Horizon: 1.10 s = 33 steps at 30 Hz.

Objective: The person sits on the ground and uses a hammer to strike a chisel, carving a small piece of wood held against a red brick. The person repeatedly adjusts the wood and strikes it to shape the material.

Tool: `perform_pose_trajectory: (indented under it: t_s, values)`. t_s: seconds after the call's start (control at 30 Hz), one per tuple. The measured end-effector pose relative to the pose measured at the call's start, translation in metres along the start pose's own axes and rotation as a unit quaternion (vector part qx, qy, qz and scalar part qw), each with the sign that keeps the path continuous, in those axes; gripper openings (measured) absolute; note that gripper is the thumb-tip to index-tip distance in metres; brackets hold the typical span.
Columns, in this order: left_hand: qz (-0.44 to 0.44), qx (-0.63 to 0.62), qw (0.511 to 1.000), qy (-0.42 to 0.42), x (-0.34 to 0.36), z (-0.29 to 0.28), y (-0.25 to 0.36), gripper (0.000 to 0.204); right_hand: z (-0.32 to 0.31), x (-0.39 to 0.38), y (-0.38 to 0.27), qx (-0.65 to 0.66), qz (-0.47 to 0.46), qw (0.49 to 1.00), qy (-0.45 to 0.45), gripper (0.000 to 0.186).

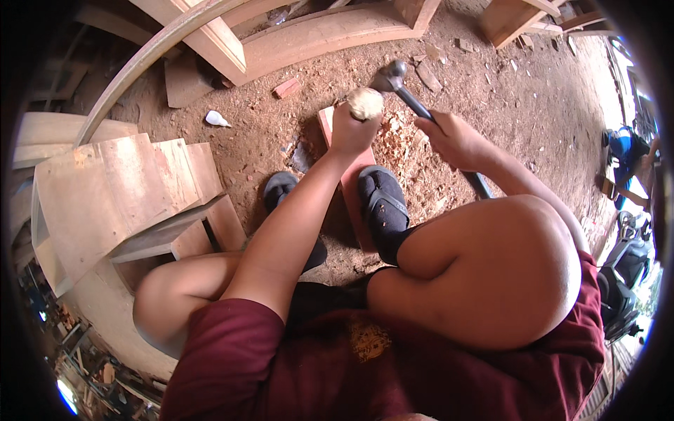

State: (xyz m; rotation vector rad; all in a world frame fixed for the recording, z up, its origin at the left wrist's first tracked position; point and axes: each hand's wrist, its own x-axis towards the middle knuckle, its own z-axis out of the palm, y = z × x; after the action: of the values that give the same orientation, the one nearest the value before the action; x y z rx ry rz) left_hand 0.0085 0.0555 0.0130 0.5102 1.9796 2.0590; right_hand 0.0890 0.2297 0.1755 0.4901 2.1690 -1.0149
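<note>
My left hand (351, 130) grips a chisel upright; only its pale, mushroomed wooden handle top (366, 103) shows above my fist. The chisel stands on a reddish wooden plank (349, 184) lying on the ground between my feet. My right hand (453, 139) holds a hammer by its dark handle (421, 109); the metal hammer head (390, 76) sits just right of and above the chisel top, close to it. My right foot in a dark sandal (382, 203) rests on the plank. My left sandal (279, 189) is beside it, partly hidden by my forearm.
Wood chips (404, 137) lie around the plank on the dirt floor. A stack of curved wooden mouldings (119, 196) stands at my left. Long wooden frame pieces (316, 35) lie ahead. A white scrap (216, 119) lies on the dirt. A parked motorbike (621, 274) is at the right.
</note>
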Motion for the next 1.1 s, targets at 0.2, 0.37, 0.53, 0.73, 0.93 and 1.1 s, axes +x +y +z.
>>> perform_pose_trajectory:
  t_s: [0.2, 0.37, 0.53, 0.73, 0.93, 1.1]
  values:
    - [-0.087, -0.104, 0.981, 0.135, 0.020, -0.039, -0.012, 0.020, 0.052, 0.006, 0.071, -0.046, -0.007, 0.997, 0.060, 0.037]
    - [0.023, -0.018, 0.992, 0.124, 0.030, -0.030, -0.011, 0.013, 0.046, 0.004, 0.066, 0.108, 0.069, 0.989, 0.069, 0.033]
    - [-0.005, -0.004, 0.997, 0.077, 0.029, -0.023, -0.003, 0.015, 0.000, -0.005, 0.039, 0.280, -0.033, 0.955, 0.098, 0.018]
    - [-0.135, -0.022, 0.986, 0.091, 0.023, -0.023, -0.015, 0.018, -0.030, -0.009, 0.012, 0.438, -0.051, 0.893, 0.088, 0.031]
    - [-0.123, -0.030, 0.985, 0.121, 0.025, -0.014, -0.017, 0.018, -0.034, -0.006, 0.001, 0.351, -0.033, 0.929, 0.110, 0.039]
    - [-0.038, 0.023, 0.996, 0.073, 0.025, -0.004, -0.007, 0.012, -0.044, -0.008, -0.004, 0.316, -0.063, 0.942, 0.098, 0.039]
